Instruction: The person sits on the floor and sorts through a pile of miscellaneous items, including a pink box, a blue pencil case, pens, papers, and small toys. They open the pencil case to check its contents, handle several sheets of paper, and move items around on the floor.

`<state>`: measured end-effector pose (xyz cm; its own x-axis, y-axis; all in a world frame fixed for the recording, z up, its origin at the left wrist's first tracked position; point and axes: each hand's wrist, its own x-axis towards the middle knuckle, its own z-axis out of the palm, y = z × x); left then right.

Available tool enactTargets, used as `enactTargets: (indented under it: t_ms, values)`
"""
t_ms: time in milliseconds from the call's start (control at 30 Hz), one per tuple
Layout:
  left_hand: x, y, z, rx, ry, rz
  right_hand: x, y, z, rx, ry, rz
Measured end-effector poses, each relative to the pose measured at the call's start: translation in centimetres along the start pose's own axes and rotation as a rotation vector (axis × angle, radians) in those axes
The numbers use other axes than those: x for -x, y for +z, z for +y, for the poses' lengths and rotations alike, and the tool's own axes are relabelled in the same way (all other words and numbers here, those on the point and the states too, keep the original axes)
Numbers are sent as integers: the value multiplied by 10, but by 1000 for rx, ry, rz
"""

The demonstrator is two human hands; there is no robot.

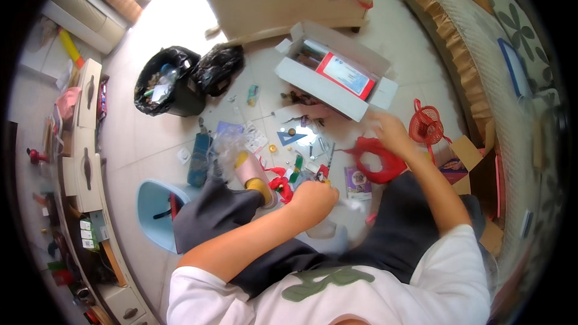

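My left hand (315, 199) is curled over a pile of small things on the tiled floor; whether it grips anything is hidden. Around it lie red ribbon (281, 188), a green strip (296, 169) and a blurred white item (354, 205). My right hand (392, 134), blurred, hovers near a red ring-shaped fabric piece (375, 162) and the corner of an open white cardboard box (323, 88). I cannot make out anything held in it. Beyond the pile are a blue set square (291, 138) and a purple printed booklet (358, 182).
Farther left stand a black-lined trash bin (194, 97) and a black plastic bag (220, 68). A light-blue plastic bin (151, 198) lies tipped beside my leg. At right are a red basket (426, 124), an open brown carton (469, 155) and a bed (474, 49). Drawers (86, 144) line the left.
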<state>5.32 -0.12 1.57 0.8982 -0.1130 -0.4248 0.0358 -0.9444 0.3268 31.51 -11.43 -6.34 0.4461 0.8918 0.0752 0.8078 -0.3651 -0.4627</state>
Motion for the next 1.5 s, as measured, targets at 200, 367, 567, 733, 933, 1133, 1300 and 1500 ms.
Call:
enactTargets:
  t_ms: [200, 367, 567, 733, 933, 1133, 1300, 1500]
  values:
    - [0, 11, -2, -35, 3, -62, -126, 53, 28, 187, 225, 179]
    - [9, -3, -4, -84, -33, -49, -152, 62, 29, 472, 328, 21]
    - [7, -11, -3, -75, -8, -70, -146, 50, 58, 42, 322, 37]
    - [10, -21, 2, -45, -20, -138, -61, -22, -44, -413, 288, 160]
    - [9, -16, 14, -59, 42, -262, 50, 82, -79, -159, 268, -466]
    - [16, -13, 8, -65, 7, -219, 67, 163, -59, -169, 136, -529]
    - [17, -11, 11, -56, -9, -191, -69, 93, -51, 80, 14, 455]
    - [18, -11, 5, -113, -24, -105, -139, 104, -2, 209, 441, -51]
